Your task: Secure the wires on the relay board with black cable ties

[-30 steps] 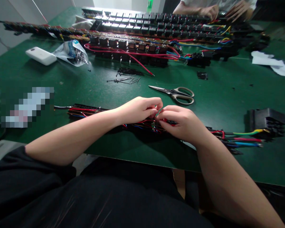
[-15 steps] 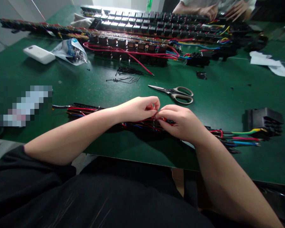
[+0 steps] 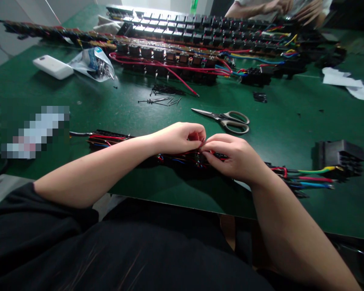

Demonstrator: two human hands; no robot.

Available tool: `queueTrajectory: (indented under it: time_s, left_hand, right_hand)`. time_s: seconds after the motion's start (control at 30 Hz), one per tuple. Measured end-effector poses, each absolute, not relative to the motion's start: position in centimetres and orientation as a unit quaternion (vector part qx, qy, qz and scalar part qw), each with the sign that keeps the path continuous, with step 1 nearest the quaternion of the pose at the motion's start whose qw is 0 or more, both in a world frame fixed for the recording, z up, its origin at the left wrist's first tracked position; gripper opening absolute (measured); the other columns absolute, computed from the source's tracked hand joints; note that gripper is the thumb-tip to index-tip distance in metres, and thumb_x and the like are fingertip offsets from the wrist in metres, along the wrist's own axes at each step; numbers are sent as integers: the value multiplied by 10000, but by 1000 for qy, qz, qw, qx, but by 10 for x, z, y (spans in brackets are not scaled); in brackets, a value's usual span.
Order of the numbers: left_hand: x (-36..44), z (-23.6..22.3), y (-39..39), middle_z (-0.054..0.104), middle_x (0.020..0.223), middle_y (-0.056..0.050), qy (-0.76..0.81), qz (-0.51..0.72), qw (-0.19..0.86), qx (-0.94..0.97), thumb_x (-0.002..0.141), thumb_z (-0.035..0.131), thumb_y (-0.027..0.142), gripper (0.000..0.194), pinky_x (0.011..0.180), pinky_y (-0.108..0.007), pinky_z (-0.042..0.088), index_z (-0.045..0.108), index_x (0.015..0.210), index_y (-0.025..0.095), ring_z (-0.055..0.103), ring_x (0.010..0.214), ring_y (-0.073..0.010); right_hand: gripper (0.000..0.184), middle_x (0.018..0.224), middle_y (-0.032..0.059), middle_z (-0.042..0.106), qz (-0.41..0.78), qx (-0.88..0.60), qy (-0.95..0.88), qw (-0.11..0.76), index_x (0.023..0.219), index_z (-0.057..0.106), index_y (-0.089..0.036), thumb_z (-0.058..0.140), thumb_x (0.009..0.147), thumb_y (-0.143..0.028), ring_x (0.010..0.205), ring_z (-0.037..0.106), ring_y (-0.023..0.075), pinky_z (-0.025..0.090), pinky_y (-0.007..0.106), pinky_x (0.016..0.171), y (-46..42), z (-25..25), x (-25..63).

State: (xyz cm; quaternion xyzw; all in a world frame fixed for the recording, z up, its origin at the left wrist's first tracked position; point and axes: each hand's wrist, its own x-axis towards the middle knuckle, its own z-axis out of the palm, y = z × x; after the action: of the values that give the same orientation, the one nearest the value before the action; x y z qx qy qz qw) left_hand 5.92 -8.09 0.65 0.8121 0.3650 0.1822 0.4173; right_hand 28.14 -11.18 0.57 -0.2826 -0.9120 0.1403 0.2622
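A long black strip with red, blue and brown wires (image 3: 109, 139) lies across the table in front of me. Over its middle, my left hand (image 3: 183, 138) is closed in a pinch, thumb against curled fingers. My right hand (image 3: 227, 151) meets it there, fingertips pressed together at the same spot on the wires. Whatever lies between the fingertips is too small and too covered to make out. Just beyond my hands rest scissors (image 3: 221, 119) with grey handles, blades pointing left. A black connector block (image 3: 339, 157) sits at the strip's right end, by green-yellow, red and blue leads.
Several similar wired strips (image 3: 170, 38) are stacked at the back. Thin black pins or ties (image 3: 164, 91) lie before them. At the left are a white case (image 3: 53, 67) and a plastic bag (image 3: 94, 64); white paper (image 3: 347, 83) lies right. Another person's hands (image 3: 309, 12) work far right.
My two hands stay at the same spot on the strip; the left fingers have curled closer to the right fingertips. The other person's hands have shifted slightly. The view drifts a little.
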Motion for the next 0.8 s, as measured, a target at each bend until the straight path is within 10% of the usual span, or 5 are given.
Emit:
queueTrajectory:
  time_s: [0.8]
  left_hand:
    - [59,4,-78,674,771,38,385,178,441,791,898,551,224,73,662,-225,435,614,918,190,592,713,-113]
  right_hand:
    - [134,967,92,780,192,-276,-910,243,964,749,-189,616,964,-205,866,732,202,574,313,749,-112,10,283]
